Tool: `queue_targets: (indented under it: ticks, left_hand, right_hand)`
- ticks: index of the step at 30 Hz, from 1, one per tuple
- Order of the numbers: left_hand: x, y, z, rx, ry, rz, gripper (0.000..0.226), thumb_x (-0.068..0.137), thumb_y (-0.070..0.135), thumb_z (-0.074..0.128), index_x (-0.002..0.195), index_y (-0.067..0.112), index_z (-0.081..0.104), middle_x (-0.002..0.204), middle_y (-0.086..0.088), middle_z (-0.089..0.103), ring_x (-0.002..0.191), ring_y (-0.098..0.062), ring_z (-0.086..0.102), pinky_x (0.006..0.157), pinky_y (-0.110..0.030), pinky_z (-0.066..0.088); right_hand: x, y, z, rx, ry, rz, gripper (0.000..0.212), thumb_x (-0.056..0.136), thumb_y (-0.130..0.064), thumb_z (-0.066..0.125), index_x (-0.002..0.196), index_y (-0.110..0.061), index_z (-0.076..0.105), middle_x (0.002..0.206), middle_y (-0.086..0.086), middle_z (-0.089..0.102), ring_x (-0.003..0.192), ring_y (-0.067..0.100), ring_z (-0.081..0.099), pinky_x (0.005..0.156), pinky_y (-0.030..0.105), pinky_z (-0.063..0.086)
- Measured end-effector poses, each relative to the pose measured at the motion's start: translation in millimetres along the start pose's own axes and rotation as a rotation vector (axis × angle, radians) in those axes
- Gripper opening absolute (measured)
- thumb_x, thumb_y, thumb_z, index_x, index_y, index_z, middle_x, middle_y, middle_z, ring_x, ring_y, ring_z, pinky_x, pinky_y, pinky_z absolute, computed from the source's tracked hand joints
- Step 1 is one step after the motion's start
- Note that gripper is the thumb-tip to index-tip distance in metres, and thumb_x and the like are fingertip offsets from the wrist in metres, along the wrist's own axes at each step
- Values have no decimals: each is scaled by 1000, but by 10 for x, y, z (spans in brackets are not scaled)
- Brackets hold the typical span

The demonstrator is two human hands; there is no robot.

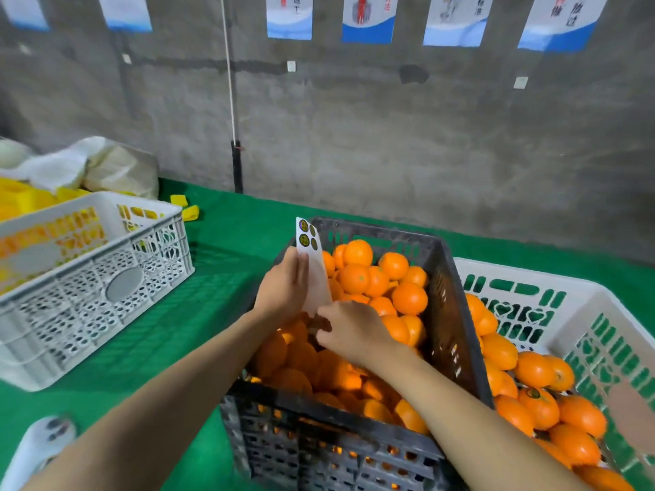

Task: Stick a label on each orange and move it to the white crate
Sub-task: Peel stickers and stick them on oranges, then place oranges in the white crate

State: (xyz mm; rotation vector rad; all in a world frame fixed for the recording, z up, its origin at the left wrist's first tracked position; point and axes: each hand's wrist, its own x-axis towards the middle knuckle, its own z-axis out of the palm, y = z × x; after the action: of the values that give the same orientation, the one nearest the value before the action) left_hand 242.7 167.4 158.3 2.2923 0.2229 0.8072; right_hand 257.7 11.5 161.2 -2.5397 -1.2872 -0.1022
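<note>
Dark crate [450,278]: heaped with oranges [409,298]. White crate [531,278], just beside it at right: part-filled with more fruit, including one labelled orange [538,402]. Label sheet [312,264]: gripped upright over the dark crate by the left hand [283,285]. Right hand [354,331]: fingers curled at the sheet's lower end; whether anything is grasped cannot be told. Second white crate [156,249], far left: blurred yellow contents.

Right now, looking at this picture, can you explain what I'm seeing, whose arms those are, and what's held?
No machine: a person works bare-handed, and the one picture comes from a camera on their head, looking down. The left hand holds up a label sheet, four round labels at its top. The right hand curls at the sheet's lower end; its grip is unclear. Below, a dark crate full of oranges stands on a green cover, a white crate with more oranges to its right.
</note>
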Motion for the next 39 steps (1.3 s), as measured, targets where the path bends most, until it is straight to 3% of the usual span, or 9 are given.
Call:
queue_targets:
  ticks: [7,12,25,29,31,33,36,37,39]
  left_hand:
    - [3,37,57,-49,-11,-38,28,107,32,35,85,14,37,68,2,44,66,-32,53,59,-45,42]
    - [-12,47,99,-49,-30,-9,32,107,34,37,75,27,33,62,6,44,54,-8,46,50,-30,29]
    - [-16,94,62,-18,-87,-16,31,107,34,36,94,8,46,72,-12,55,65,-33,58,61,-54,50]
    - [-23,122,51,-6,-96,-24,28,107,34,35,94,11,44,73,-11,55,65,-30,59,60,-53,51]
    - [-24,127,44,-8,-101,-33,27,107,35,35,96,11,45,76,-11,57,66,-28,61,60,-53,53]
    - [-27,125,42,-20,-104,-46,28,107,35,35,98,11,46,78,-12,59,68,-28,63,61,-53,53]
    - [-32,128,43,-17,-111,-48,29,107,35,35,100,9,47,80,-14,61,70,-30,64,62,-54,53]
    - [-34,129,46,-11,-112,-44,29,107,35,35,99,9,47,80,-15,60,70,-31,63,62,-54,53]
    - [-34,130,57,-6,-110,-39,29,107,34,35,97,9,46,78,-14,59,68,-30,62,62,-54,52]
  right_hand:
    - [-104,138,199,93,19,199,32,88,-26,57,64,-24,35,63,-5,33,71,27,43,56,33,25]
    - [-67,-7,371,257,-50,257,10,88,-13,59,79,-9,63,83,10,63,83,32,57,65,38,49]
    - [-126,28,408,241,-241,177,23,91,-10,52,108,-2,67,112,20,62,102,32,59,89,49,53]
    - [-157,21,377,83,-331,93,47,92,-9,51,139,-15,52,132,12,55,117,30,54,94,39,53]
    - [-178,16,373,-4,-366,31,62,93,-14,52,152,-22,34,137,13,52,116,31,55,79,26,52]
    - [-205,16,353,-52,-441,39,55,91,-15,54,146,-18,44,122,15,60,92,27,58,59,25,46]
    - [-218,31,318,29,-492,136,16,86,-16,58,99,-15,66,82,5,60,72,24,58,49,27,41]
    - [-218,48,323,35,-497,129,21,84,-19,59,104,-16,66,81,4,59,75,26,60,50,26,39]
    - [-216,89,359,9,-535,59,68,86,-28,58,150,-24,35,121,7,57,106,32,58,73,33,48]
